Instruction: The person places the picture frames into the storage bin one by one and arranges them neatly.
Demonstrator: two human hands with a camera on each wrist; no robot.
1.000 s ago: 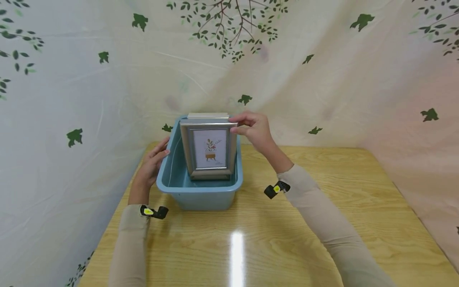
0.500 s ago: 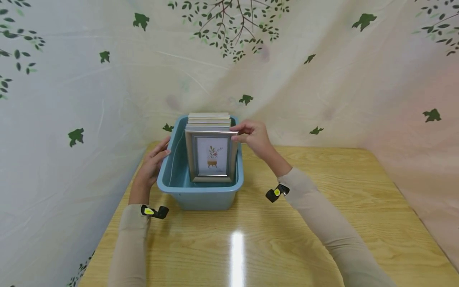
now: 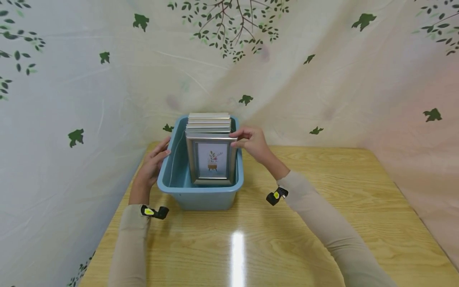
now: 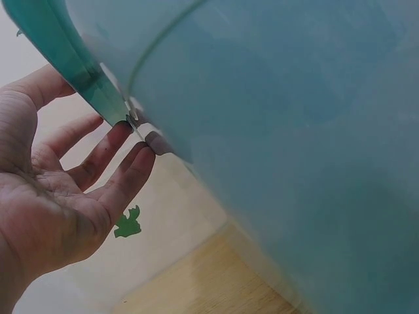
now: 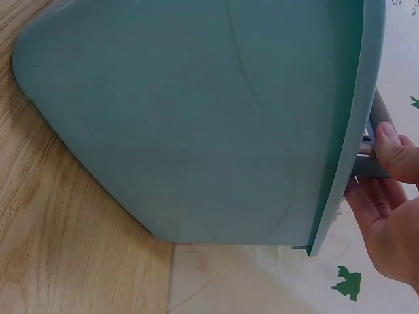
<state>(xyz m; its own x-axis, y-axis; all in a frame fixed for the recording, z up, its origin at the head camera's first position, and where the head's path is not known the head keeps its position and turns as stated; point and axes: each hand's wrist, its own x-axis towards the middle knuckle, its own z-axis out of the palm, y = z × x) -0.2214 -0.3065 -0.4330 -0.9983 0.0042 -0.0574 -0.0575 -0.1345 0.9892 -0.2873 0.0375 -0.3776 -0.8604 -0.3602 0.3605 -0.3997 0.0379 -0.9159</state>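
A light blue plastic bin (image 3: 201,197) stands on the table, holding a row of upright picture frames (image 3: 209,116). My right hand (image 3: 251,143) pinches the upper right corner of the front picture frame (image 3: 193,159), thumb in front and fingers behind. This frame is silver, with a potted-plant picture facing me, and stands low inside the bin. In the right wrist view, the bin wall (image 5: 190,131) hides most of it. My left hand (image 3: 150,165) holds the bin's left rim; in the left wrist view, fingertips (image 4: 141,157) touch the outer wall.
The wooden table (image 3: 305,223) extends to the front and right of the bin. A pale cloth backdrop (image 3: 279,99) with printed leaves hangs close behind the bin. Each sleeve carries a small black wrist camera (image 3: 274,197).
My right hand has lowered the front frame and drawn it towards me, so more frame tops show behind it. My left hand has stayed on the bin.
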